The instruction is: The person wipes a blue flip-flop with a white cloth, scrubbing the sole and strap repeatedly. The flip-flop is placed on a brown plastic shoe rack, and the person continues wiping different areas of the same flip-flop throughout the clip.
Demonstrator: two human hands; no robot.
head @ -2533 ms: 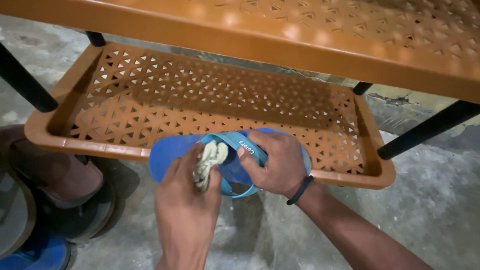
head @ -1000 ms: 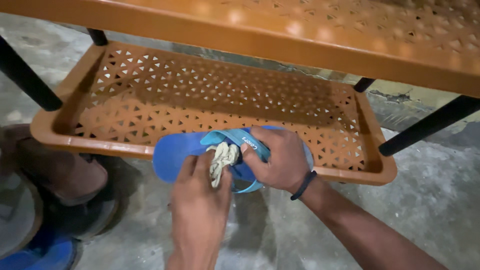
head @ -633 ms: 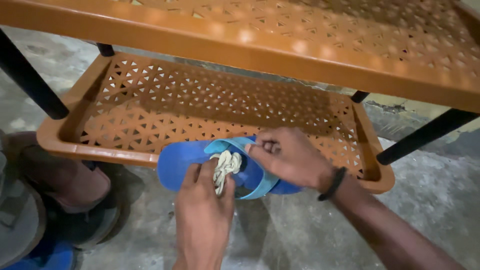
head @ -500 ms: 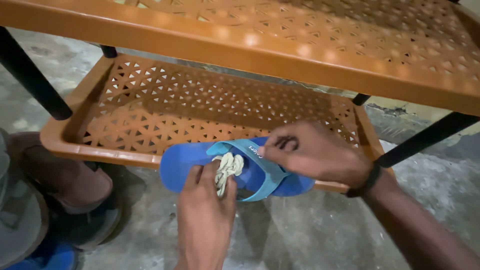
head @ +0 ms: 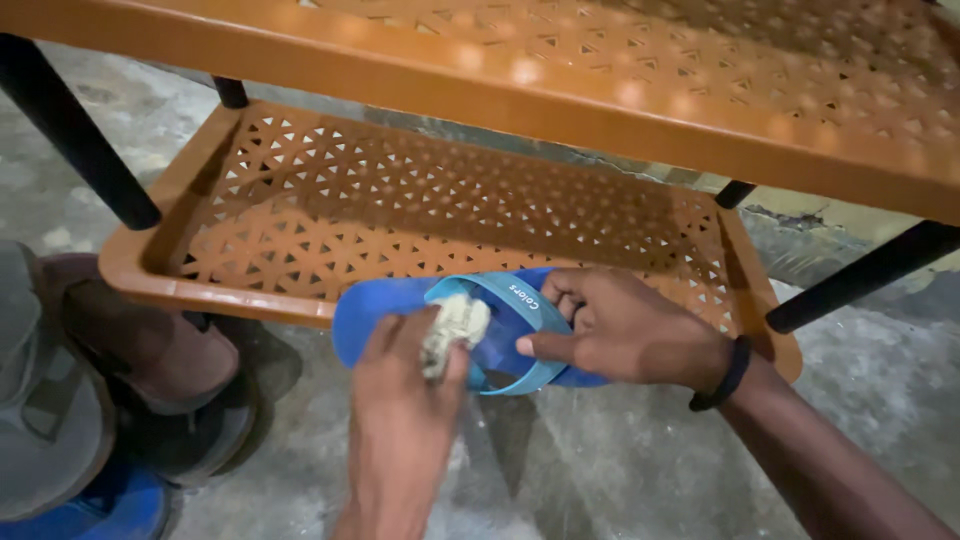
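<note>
While the blue sandal (head: 400, 305) stays propped on the lower shelf rim (head: 215, 295), it has been re-gripped at the strap by the right hand (head: 625, 330); a pale rag (head: 452, 322), clenched in the left hand (head: 400, 420), is pressed under the strap, so wiping appears under way.

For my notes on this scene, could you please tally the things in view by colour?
Blue: 2, the slipper and a blue thing bottom left.
Orange: 2, the lower shelf and the upper shelf.
Off-white: 1, the cloth.
Total: 5.
</note>
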